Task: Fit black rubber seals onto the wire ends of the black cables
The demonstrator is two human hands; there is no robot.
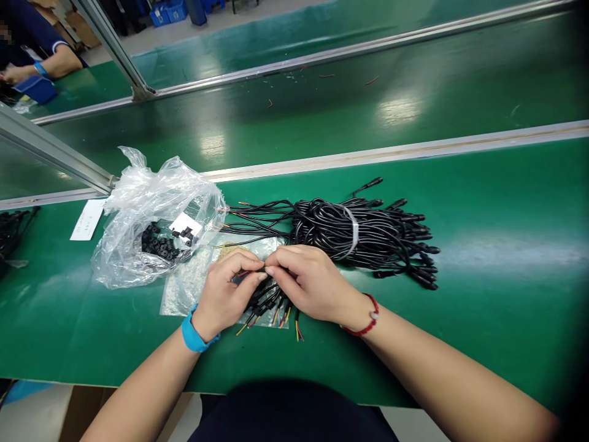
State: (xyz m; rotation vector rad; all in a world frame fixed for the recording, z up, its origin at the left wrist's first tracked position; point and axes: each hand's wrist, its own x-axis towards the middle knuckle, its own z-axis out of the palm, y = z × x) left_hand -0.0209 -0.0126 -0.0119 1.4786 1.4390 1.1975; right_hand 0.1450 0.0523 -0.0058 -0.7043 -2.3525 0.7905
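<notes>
My left hand (225, 288), with a blue band at the wrist, is closed in a pinch. Its fingertips meet those of my right hand (308, 279), which is pinched too. What they hold between them is small and mostly covered by the fingers. Below the hands lie several black cable ends (271, 298) with yellow and red wires showing. A tied bundle of black cables (322, 227) lies just beyond my right hand, its connectors pointing right and its bare wire ends left. Under my left hand is a flat clear bag (184, 291).
A crumpled plastic bag (124, 209) with small black parts (159, 245) lies at the left, beside a white card (87, 220). Metal posts (55, 147) and a rail (322, 161) border the green bench (483, 307). A co-worker's arm (62, 61) is at the upper left, near a blue bin (39, 89).
</notes>
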